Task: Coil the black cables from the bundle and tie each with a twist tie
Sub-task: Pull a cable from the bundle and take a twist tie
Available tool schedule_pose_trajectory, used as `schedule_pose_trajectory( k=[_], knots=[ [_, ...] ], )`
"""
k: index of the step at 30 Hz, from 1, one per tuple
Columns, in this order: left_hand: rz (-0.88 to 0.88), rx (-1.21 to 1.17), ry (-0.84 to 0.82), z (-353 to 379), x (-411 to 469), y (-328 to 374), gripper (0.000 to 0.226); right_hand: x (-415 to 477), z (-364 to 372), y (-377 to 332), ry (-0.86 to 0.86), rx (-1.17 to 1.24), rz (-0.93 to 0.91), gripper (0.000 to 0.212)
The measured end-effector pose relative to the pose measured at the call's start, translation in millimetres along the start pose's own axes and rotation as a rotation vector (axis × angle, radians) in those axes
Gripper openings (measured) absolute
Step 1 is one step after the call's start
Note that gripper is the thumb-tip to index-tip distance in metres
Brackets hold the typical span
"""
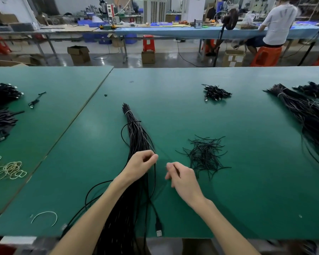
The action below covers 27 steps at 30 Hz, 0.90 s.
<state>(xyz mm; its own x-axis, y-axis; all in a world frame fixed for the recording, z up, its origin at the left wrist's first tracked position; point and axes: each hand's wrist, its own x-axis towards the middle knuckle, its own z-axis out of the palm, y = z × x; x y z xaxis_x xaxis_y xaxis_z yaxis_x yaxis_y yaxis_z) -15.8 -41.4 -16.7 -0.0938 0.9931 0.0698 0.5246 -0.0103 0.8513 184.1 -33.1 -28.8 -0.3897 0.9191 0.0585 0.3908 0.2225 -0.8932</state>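
Observation:
A long bundle of black cables (pixel 134 133) lies on the green table (pixel 228 116), bound near its far tip by a pale tie and running toward me off the near edge. My left hand (pixel 142 165) pinches one loose black cable (pixel 154 181) at the bundle's right side; that cable hangs down to a USB plug (pixel 158 230) near the table's front edge. Just to the right, my right hand (pixel 181 176) hovers over the table with loosely curled fingers, holding nothing. A pile of black twist ties (pixel 204 155) lies right of it.
Several coiled, tied cables (pixel 215 92) sit at the back centre. Another large cable bundle (pixel 306 115) spreads along the right. Black cable heaps (pixel 2 107) and rubber bands (pixel 7 169) lie on the left table. A person sits at a far bench (pixel 276 24).

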Motion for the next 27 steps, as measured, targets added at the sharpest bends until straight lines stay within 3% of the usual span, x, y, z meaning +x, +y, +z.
schedule_pose_trajectory(
  k=[3, 5, 12, 19, 25, 27],
  knots=[
    [0.056, 0.018, -0.047, -1, -1, -2, 0.027, 9, 23, -22, -0.159, 0.110, 0.072, 0.022],
    [0.053, 0.052, -0.017, 0, -3, -5, 0.023, 11, 33, -30, -0.175, 0.266, 0.136, 0.013],
    [0.191, 0.777, 0.067, 14, 3, -21, 0.014, -5, 5, -20, 0.086, 0.431, 0.231, 0.030],
    [0.173, 0.828, 0.151, -4, 12, -29, 0.022, -26, -54, -30, 0.189, 0.485, 0.128, 0.030],
    [0.181, 0.940, 0.127, -6, 12, -25, 0.023, -14, -94, -51, 0.312, 0.687, 0.119, 0.026],
    [0.223, 0.854, 0.077, 5, 4, -13, 0.031, -6, -92, -56, 0.331, 0.753, 0.127, 0.026]
  ],
)
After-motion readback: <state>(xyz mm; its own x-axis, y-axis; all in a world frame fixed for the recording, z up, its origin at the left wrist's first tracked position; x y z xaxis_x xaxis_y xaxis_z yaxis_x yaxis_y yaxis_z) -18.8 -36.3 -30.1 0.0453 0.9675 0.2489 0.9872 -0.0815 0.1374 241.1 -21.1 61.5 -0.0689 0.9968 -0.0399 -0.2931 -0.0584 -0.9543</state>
